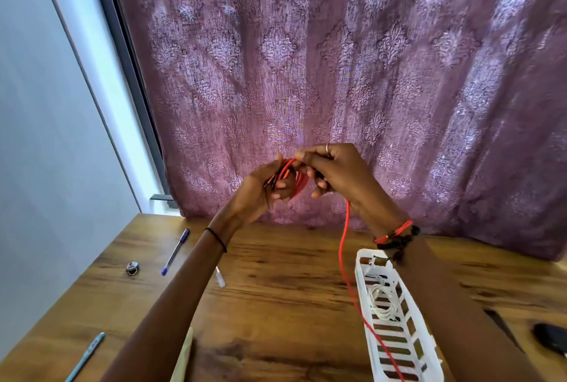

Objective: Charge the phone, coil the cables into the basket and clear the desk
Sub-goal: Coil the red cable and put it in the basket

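So, one view here, looking down from the person's head. Both hands are up in front of the purple patterned curtain (337,59), well above the wooden desk (276,305). The left hand (262,186) has its fingers curled round a small coil of red cable (300,182), gripping the loops in the palm. The right hand (339,171) is pressed right up against it, pinching the cable at the top of the coil between thumb and fingertips. There's a thin ring on one of its fingers.

The cable's a thin, bright red cord with darker bits at the ends poking out of the left fist. Its loose tail drops straight down from under the right hand, then runs across the near end of the white slotted basket (372,254) and off the bottom of the shot.

The basket sits on the desk under the right forearm, with a coiled white cable (382,302) already lying inside.

On the left of the desk there's a blue pen (176,251), a small round metal thing (132,268) and a light blue pen (86,357) near the front edge. A dark object (549,341) sits at the right edge, can't tell what it is.
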{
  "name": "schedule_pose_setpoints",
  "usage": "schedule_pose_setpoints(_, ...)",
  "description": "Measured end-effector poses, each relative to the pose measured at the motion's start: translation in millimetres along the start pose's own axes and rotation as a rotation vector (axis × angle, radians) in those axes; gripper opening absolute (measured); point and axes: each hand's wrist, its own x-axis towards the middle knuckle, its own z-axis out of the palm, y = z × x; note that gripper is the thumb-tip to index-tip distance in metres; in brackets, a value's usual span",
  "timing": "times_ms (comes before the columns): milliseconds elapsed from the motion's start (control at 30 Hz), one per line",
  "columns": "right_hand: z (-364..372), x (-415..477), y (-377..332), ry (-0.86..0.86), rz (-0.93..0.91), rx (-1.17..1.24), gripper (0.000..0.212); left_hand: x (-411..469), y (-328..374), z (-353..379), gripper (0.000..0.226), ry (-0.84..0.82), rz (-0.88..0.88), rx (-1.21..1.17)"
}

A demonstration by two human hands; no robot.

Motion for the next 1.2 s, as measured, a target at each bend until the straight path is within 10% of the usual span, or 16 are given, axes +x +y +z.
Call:
schedule_pose_setpoints(533, 7.1, 2.7, -2.2, 0.123, -0.035, 0.310, 0.023, -13.9, 12.8, 3.1, 0.041, -0.155, -0.045, -0.234)
schedule_pose_setpoints(1200, 46.4, -7.2, 42.3, 0.333, 0.122, 0.645, 0.021, -3.3, 14.9, 4.4, 0.032, 0.092, 0.088, -0.748)
